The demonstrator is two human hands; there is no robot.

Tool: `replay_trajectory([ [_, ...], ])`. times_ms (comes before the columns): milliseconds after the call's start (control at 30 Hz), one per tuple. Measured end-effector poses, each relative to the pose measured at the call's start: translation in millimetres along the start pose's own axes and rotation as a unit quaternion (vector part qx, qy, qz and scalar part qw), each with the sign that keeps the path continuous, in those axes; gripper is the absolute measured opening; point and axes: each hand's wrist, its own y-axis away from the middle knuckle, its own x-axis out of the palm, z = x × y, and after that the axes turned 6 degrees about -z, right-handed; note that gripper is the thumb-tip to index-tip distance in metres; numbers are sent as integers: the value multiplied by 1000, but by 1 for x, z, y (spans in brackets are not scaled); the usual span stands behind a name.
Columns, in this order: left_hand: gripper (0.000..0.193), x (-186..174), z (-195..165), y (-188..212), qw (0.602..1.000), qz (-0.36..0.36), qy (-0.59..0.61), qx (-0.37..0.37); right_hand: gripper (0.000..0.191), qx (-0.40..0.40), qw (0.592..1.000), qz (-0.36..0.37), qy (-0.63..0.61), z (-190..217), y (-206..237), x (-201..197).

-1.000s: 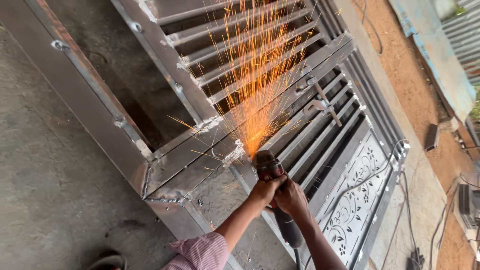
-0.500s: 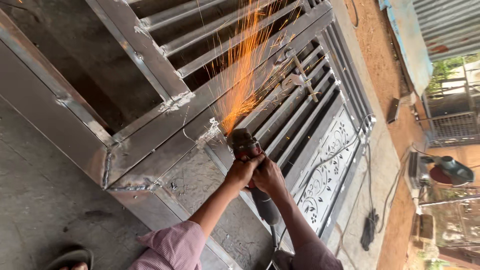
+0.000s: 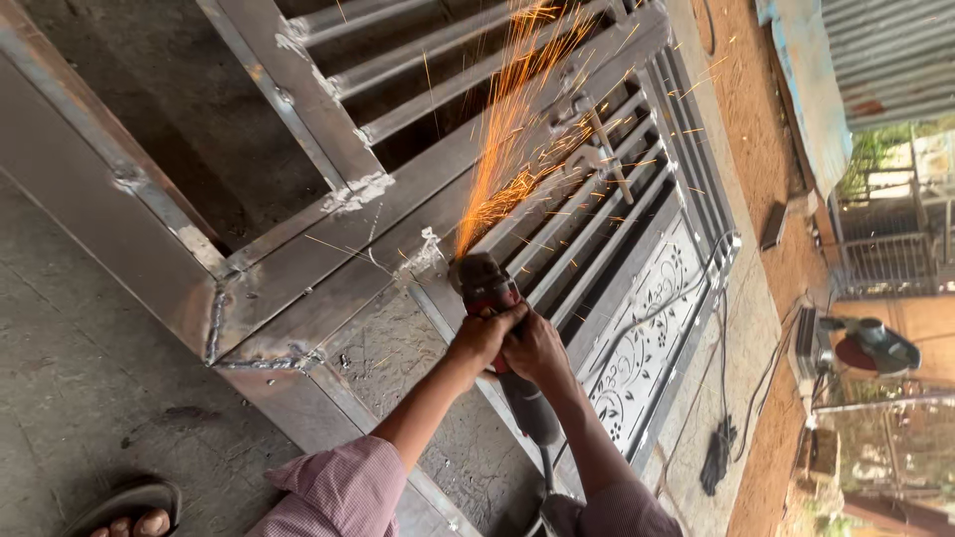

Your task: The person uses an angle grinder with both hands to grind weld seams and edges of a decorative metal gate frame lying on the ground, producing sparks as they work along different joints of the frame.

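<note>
- left hand (image 3: pixel 481 338): grip wrapped tight around the grinder (image 3: pixel 497 328), just behind its head.
- right hand (image 3: pixel 537 348): grip wrapped tight around the grinder body, touching the left hand.
- grinder: head pressed on the frame (image 3: pixel 298 298) at a welded joint, near picture centre; dark body runs down between the forearms.
- sparks (image 3: pixel 507 129): orange stream fanning up and right from the head across the bars (image 3: pixel 597 209).
- frame: grey steel, lying flat on the concrete floor (image 3: pixel 80 398).
- panel (image 3: pixel 647 338): floral cut-out sheet, right of the hands.
- cable (image 3: pixel 718 452): black, on the ground at right.
- foot (image 3: pixel 129 517): in a sandal, lower left.
</note>
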Motion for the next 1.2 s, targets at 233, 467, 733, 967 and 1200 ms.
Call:
replay_trajectory([
  [233, 85, -1, -3, -11, 1000, 14, -6, -12, 39, -4, 999, -5, 49, -12, -12, 5],
  [467, 84, 3, -7, -16, 999, 35, -5, -34, 37, -27, 995, 1, 92, -24, -20, 6],
  [733, 83, 4, 9, -16, 1000, -1, 22, 7, 42, -16, 999, -40, 31, -10, -3, 6],
  [967, 81, 4, 9, -16, 999, 25, 19, 17, 44, 1, 999, -15, 48, 1, -1, -3],
  [1200, 76, 0, 16, -20, 999, 31, 40, 20, 48, 44, 996, 2, 72, 0, 4, 2],
])
